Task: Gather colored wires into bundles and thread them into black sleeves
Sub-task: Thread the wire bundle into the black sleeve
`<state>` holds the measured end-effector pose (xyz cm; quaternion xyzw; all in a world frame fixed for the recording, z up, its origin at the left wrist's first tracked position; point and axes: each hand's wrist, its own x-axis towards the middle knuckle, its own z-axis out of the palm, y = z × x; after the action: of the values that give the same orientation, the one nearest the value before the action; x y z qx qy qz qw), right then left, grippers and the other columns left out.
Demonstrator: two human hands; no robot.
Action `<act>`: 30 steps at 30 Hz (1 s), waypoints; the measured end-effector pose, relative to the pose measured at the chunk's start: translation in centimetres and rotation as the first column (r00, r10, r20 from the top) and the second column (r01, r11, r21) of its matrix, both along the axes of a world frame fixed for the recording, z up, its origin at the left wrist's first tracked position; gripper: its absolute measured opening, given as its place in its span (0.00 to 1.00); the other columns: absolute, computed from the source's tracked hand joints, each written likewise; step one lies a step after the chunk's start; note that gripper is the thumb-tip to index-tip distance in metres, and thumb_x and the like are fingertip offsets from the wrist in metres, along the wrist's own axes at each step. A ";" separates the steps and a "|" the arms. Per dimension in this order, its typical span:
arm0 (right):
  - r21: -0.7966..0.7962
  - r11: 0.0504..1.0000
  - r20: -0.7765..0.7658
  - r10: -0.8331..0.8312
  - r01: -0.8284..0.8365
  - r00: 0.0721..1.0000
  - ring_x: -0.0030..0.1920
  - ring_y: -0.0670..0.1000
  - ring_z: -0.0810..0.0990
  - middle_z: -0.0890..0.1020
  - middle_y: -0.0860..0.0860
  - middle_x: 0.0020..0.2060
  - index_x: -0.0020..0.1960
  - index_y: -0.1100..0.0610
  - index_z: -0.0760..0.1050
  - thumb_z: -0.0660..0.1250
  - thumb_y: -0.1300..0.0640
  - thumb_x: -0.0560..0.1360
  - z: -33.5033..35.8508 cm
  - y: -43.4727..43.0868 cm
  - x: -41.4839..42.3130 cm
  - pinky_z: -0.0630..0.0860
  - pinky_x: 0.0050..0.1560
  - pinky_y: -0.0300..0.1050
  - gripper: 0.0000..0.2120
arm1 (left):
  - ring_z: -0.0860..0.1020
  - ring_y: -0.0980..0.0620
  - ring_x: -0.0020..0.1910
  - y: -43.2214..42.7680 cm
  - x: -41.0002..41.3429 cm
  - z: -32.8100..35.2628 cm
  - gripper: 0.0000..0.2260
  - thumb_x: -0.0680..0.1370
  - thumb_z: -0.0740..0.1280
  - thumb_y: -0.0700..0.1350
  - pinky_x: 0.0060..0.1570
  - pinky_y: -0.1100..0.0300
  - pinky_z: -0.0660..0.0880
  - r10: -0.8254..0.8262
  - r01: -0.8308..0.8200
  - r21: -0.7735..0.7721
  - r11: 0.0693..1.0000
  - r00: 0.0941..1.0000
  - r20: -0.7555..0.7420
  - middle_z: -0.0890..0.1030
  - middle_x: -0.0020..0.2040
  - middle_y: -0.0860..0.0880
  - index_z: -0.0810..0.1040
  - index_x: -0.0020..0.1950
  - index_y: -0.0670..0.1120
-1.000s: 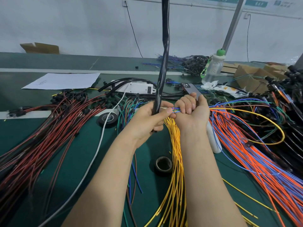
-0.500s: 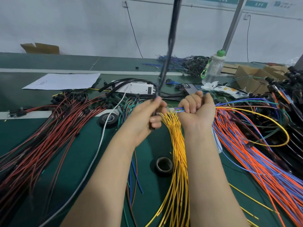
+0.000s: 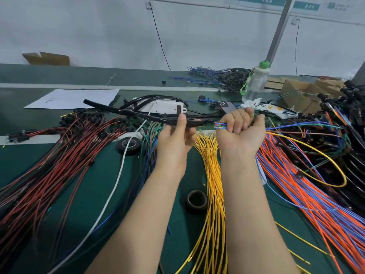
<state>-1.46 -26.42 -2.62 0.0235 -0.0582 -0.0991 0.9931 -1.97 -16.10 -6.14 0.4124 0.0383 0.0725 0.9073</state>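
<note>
My left hand grips a long black sleeve near its right end. The sleeve lies nearly level and reaches far to the left, above the table. A fist of my right hand holds a small bundle of colored wires. The blue, green and orange tips stick out leftward, just short of the sleeve's open end. The rest of that bundle trails off to the right. Yellow wires lie on the green table between my forearms.
Red and black wires spread over the left. Orange and blue wires cover the right. Two tape rolls lie on the mat. A white device, a phone, a bottle, paper and cardboard boxes stand behind.
The black sleeve stood upright in my left hand; it has swung down to the left and now lies nearly level. My right fist has stayed closed on the wire bundle.
</note>
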 end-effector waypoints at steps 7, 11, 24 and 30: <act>-0.017 0.999 -0.020 -0.036 0.036 0.999 0.14 0.45 0.55 0.59 0.47 0.17 0.30 0.59 0.68 0.50 0.48 0.83 -0.1 0.0 0.1 0.52 0.14 0.34 0.27 | 0.80 0.58 0.28 -1.3 -0.8 0.0 0.09 0.79 0.64 0.43 0.30 0.67 0.76 -0.032 0.032 0.010 0.999 0.999 0.018 0.79 0.27 0.52 0.69 0.41 0.42; -0.032 0.997 -0.053 -0.066 0.064 0.996 0.14 0.45 0.55 0.59 0.47 0.17 0.32 0.59 0.66 0.49 0.50 0.83 -0.2 -0.1 0.2 0.53 0.14 0.35 0.25 | 0.81 0.58 0.32 -1.4 -0.9 -0.3 0.04 0.78 0.65 0.39 0.34 0.68 0.77 -0.218 0.221 -0.030 0.975 0.974 0.064 0.81 0.32 0.51 0.72 0.43 0.42; -0.687 0.721 -0.325 -0.193 -0.091 0.926 0.16 0.43 0.55 0.65 0.48 0.23 0.36 0.58 0.71 0.54 0.46 0.82 -1.8 0.3 1.3 0.51 0.17 0.33 0.22 | 0.76 0.61 0.26 0.9 0.5 -1.0 0.06 0.77 0.66 0.38 0.29 0.68 0.75 -0.004 0.023 0.559 0.829 0.999 -0.036 0.79 0.33 0.51 0.72 0.42 0.46; -0.879 0.414 -0.299 -0.090 -0.238 0.950 0.17 0.41 0.55 0.84 0.51 0.37 0.47 0.59 0.79 0.60 0.44 0.79 -3.0 0.1 1.5 0.51 0.19 0.32 0.19 | 0.65 0.56 0.23 3.6 -1.2 1.7 0.08 0.80 0.57 0.41 0.24 0.65 0.64 -0.453 0.448 0.753 0.482 0.863 -0.224 0.73 0.27 0.51 0.69 0.41 0.46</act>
<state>0.03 -26.34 -5.58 -0.5289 0.0500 -0.0097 0.8471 -3.17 -12.53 -4.45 0.7610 -0.1089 -0.1573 0.6199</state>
